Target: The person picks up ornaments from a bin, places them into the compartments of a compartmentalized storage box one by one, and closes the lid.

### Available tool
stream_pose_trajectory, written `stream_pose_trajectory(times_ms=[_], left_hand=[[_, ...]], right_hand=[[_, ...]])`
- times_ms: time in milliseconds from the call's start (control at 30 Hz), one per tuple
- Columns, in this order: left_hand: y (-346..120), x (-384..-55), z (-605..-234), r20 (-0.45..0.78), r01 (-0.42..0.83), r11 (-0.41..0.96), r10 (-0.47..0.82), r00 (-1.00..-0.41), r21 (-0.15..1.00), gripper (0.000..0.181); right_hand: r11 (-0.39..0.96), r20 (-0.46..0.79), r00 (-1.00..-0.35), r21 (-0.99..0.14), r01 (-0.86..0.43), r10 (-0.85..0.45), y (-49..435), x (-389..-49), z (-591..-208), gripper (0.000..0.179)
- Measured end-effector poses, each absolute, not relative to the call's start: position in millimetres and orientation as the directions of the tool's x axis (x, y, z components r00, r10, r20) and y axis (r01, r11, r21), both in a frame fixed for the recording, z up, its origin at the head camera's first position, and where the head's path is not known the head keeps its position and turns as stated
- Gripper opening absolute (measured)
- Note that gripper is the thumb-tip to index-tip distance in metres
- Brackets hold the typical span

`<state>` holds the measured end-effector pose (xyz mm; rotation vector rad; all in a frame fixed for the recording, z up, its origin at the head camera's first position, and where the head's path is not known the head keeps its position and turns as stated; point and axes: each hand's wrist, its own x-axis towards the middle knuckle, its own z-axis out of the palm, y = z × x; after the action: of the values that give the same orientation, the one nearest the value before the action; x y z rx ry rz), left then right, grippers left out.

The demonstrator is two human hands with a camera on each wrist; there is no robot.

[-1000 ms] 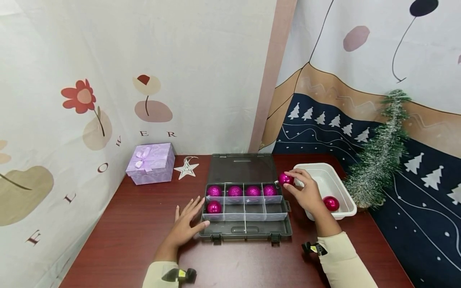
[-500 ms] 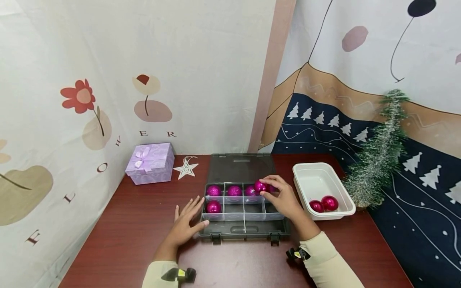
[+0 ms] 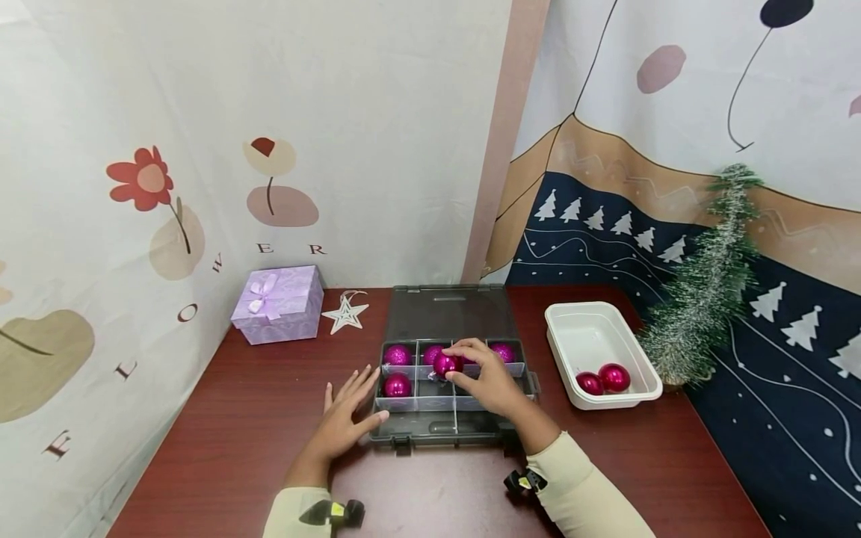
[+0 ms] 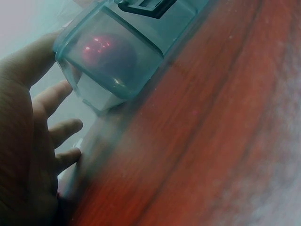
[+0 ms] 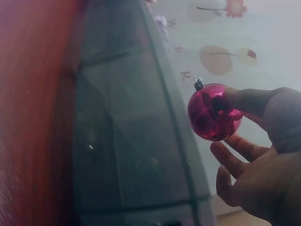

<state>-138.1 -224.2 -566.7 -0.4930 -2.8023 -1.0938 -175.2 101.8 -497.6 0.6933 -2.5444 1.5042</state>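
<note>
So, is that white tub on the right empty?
No, two shiny magenta balls lie side by side in the white tub, toward the end nearer the person.

Dark capitals (image 3: 187,312) spelling F-L-O-W-E-R, strung out widely along the pale backdrop (image 3: 390,172) before me, the W and R (turned sideways) readable from my right wrist too

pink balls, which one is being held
The shiny ball in the right hand, over the box; the other balls sit in the box or white tub.
</note>
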Motion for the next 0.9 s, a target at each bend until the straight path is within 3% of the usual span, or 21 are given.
stream_pose_trajectory(times_ms=[400,567,900], left_hand=[[-223.7,-137.4,-567.0,0.227,0.346,0.684,0.262,-0.938,0.642,0.083],[-224.3,-137.0,-566.9,0.211,0.335,0.684,0.261,-0.942,0.648,0.083],[-224.6,-137.2,-567.9,0.211,0.333,0.678,0.259,-0.943,0.656,0.083]], right_hand=[[0.512,0.252,-0.877,-0.732,-0.449,-0.410,86.8,-171.4,-507.6,0.044],[0.526,0.218,-0.892,-0.743,-0.415,-0.396,89.1,-169.3,-505.7,0.052],[0.532,0.226,-0.911,-0.752,-0.389,-0.346,119.1,-168.5,-491.1,0.048]])
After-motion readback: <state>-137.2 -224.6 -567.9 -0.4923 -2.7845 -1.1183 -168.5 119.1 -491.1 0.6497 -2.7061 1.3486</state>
